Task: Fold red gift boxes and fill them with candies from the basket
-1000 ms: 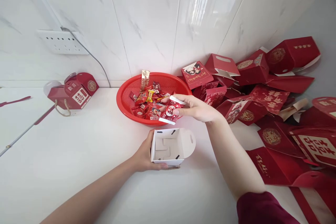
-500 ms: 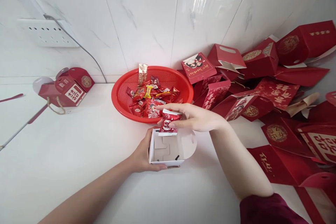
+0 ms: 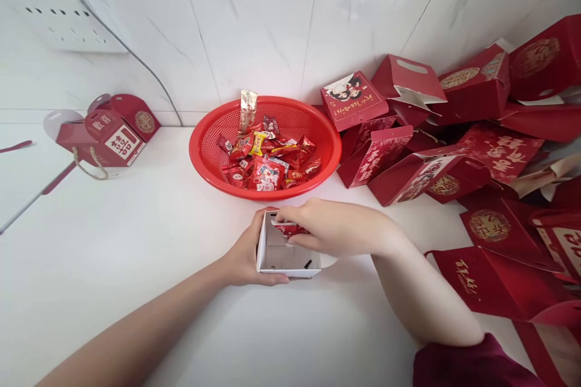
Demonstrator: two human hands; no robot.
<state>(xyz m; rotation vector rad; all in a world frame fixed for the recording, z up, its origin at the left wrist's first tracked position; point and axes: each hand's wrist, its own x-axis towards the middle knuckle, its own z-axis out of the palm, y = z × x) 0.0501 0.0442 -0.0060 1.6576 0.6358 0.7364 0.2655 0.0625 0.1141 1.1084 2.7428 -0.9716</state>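
My left hand [image 3: 253,255] is wrapped round the left side of a small open box [image 3: 285,261], white inside, and holds it on the white table. A red wrapped candy [image 3: 287,229] is pinched in my right hand [image 3: 320,227], partly down inside the box at its far end. The fingers cover much of the candy and the box's right side. Just beyond the box stands a red plastic basket [image 3: 197,157] with a heap of wrapped candies [image 3: 267,175], mostly red, some yellow and gold.
A red gift box [image 3: 122,136] with a rope handle stands at the left by the wall. Many red folded boxes [image 3: 490,278] are piled along the right. A socket strip [image 3: 68,21] with a grey cable [image 3: 131,51] is on the tiled wall.
My right hand has lowered the candy from above the box into its opening. My left hand keeps its hold on the box. The view has shifted slightly.
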